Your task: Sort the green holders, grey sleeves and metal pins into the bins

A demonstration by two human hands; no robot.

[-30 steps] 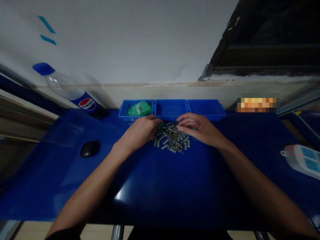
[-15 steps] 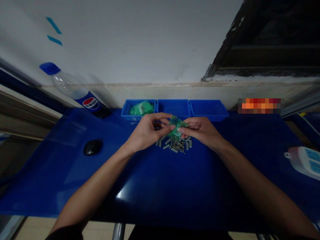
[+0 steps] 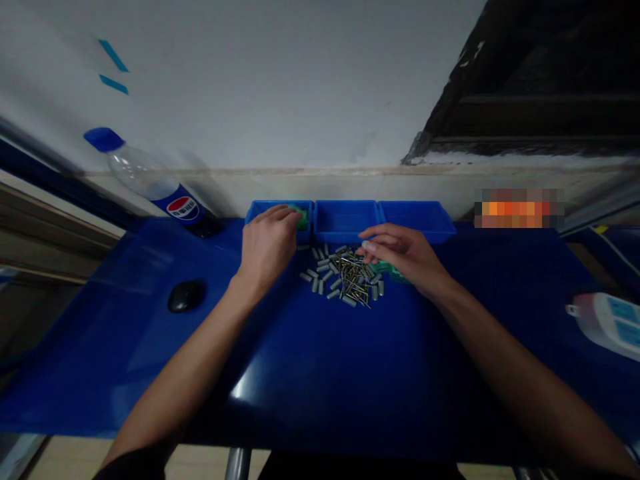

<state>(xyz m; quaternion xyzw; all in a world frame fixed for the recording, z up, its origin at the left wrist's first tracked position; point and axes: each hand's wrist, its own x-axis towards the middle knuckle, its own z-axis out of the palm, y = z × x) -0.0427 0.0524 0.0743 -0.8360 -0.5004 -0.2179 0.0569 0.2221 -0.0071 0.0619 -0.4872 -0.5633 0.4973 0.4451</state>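
Observation:
My left hand (image 3: 270, 243) reaches over the left blue bin (image 3: 260, 208), back of the hand up. Green plastic bag material (image 3: 302, 219) shows beside its fingertips inside the bin; whether the fingers grip it is hidden. My right hand (image 3: 400, 253) hovers at the right side of a pile, fingers loosely apart and nothing visible between them. Under that hand, another piece of green plastic (image 3: 390, 269) lies partly covered. The pile holds several thin metal screws or nails (image 3: 354, 277) and grey cylindrical sleeves (image 3: 325, 273), loose on the blue table (image 3: 310, 373).
A middle bin (image 3: 346, 220) and a right bin (image 3: 417, 217) adjoin the left one along the wall. On the left are a cola bottle (image 3: 175, 200) and a black computer mouse (image 3: 186, 296). At the right edge sits a white-and-red container (image 3: 607, 323).
My hands have parted from the green plastic bag they both held. The left moved left to the bin; the right stayed near the pile. More screws and sleeves show.

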